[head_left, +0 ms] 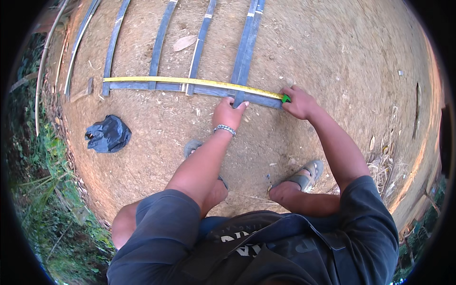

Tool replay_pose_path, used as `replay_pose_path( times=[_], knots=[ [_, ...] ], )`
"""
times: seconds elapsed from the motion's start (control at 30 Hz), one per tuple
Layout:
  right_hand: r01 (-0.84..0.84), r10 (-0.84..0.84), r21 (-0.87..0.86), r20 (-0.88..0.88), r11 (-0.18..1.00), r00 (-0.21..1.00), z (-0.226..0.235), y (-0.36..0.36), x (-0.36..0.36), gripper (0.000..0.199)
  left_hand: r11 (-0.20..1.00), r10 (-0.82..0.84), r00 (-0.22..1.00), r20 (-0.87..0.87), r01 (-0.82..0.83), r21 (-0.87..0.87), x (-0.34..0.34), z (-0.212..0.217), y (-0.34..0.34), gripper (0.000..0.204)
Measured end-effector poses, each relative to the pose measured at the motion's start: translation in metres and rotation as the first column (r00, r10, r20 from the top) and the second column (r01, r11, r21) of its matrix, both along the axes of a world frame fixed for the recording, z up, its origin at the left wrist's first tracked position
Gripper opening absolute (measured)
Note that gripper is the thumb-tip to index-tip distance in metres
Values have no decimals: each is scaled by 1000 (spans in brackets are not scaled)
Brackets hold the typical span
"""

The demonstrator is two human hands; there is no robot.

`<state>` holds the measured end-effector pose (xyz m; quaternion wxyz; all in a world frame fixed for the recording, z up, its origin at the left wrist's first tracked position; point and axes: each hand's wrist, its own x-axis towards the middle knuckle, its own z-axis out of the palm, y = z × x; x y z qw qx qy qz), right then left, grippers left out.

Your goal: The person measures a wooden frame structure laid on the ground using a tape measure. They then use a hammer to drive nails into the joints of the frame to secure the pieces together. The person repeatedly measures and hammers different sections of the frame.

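Note:
A yellow tape measure (190, 81) with a green case stretches along a dark crosswise strip (209, 90) on the dirt. Its far-left end lies at the outer lengthwise strip (111, 52). My right hand (300, 102) is closed around the green case at the strip's right end. My left hand (229, 114), with a chain bracelet on its wrist, grips the near end of a dark lengthwise strip (245, 47) where it crosses the crosswise one. Two more lengthwise strips, a middle one (161, 38) and a narrower one (201, 42), lie across it between these.
A crumpled black plastic bag (108, 134) lies on the ground at left. More long strips (78, 47) and a pale pole (45, 71) lie farther left, beside green plants (42, 204). My sandalled feet stand below my hands. A dry leaf (185, 43) lies between strips.

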<state>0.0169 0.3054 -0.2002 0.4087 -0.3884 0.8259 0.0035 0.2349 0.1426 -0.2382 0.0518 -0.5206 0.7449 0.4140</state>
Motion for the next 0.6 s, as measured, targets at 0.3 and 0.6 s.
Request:
replay_pose_path(
  times=[0.3,0.6],
  knots=[
    [39,-38,-76,14,996,999,-4,3,0,52,999,40,998,41,-40,-4,-3,-1,8,42],
    [46,-44,-115,22,992,999,-3,1,5,51,999,53,998,32,-52,-2,3,9,7,40]
  ],
)
